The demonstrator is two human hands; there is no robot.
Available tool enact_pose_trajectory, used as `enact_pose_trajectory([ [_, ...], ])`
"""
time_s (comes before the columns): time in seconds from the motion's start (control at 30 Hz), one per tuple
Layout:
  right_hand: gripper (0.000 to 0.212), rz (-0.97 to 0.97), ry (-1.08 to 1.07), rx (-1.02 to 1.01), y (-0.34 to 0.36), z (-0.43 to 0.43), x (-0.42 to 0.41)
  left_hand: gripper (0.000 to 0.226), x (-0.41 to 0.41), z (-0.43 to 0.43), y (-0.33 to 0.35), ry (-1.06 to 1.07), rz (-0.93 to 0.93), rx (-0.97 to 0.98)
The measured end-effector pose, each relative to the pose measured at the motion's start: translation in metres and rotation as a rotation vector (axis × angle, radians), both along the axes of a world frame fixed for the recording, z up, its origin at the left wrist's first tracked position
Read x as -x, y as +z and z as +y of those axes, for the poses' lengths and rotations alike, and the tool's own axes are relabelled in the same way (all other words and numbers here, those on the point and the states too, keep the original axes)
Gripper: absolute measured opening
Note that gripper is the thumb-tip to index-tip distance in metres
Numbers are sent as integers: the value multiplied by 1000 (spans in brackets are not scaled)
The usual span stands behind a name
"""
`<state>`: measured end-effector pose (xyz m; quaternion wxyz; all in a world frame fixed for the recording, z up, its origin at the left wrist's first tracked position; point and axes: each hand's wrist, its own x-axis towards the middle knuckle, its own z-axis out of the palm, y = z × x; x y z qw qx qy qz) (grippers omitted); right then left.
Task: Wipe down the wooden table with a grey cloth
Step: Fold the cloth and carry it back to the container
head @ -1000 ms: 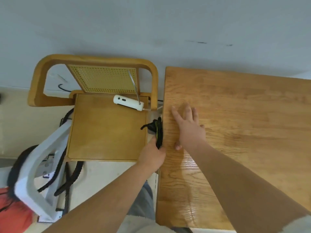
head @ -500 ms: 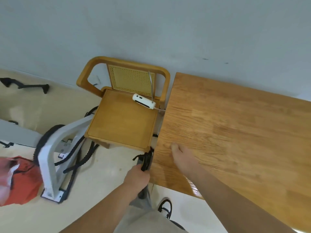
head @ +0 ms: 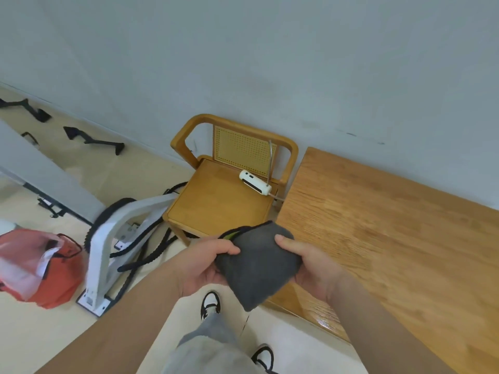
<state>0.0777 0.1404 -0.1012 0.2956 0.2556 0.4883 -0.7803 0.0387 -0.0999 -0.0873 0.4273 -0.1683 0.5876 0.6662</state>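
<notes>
A dark grey cloth (head: pixel 256 263) with a black hem and a green tag hangs folded in the air between my hands, just off the near left corner of the wooden table (head: pixel 391 238). My left hand (head: pixel 205 263) grips its left edge, thumb on top. My right hand (head: pixel 310 268) grips its right edge, thumb over the cloth. The cloth's lower corner points down toward the floor.
A wooden chair (head: pixel 224 195) with a cane back stands left of the table against the wall, a white device (head: pixel 255 182) on its seat. A white frame with black cables (head: pixel 113 238) and a red bag (head: pixel 37 265) lie on the floor at left. My shoes (head: pixel 210 306) show below.
The view pulled back from the table. My right hand left the tabletop and joined my left on the cloth, which now hangs spread between both hands instead of bunched at the table's edge.
</notes>
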Motion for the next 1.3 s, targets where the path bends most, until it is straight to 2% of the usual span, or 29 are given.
enact_pose_trajectory([
  [0.1,50,25,73,-39,4,-13,5,34,0,-15,-6,58,31,79],
  [0.3,45,3,93,52,18,-75,37,41,-8,-72,-15,369,-102,-117],
  [0.4,40,5,77,19,20,-139,63,40,-14,-118,-20,421,-162,-198],
  [0.5,36,54,184,-83,18,-217,91,37,-9,-177,-21,569,-177,-225],
  [0.67,42,75,345,-164,4,-354,135,40,13,-311,-14,770,-139,-100],
  [0.8,38,-41,500,-62,-1,-449,167,47,27,-404,-3,852,-112,-91],
  [0.93,44,-194,601,-11,-4,-519,191,30,44,-463,9,865,-93,-160],
  [1.07,46,-300,699,16,-4,-565,221,29,68,-504,12,879,-99,-182],
  [1.17,39,-256,761,-19,-10,-596,255,30,86,-530,7,923,-94,-195],
  [1.3,42,-96,851,-92,-21,-648,296,40,102,-563,-5,1099,-91,-172],
])
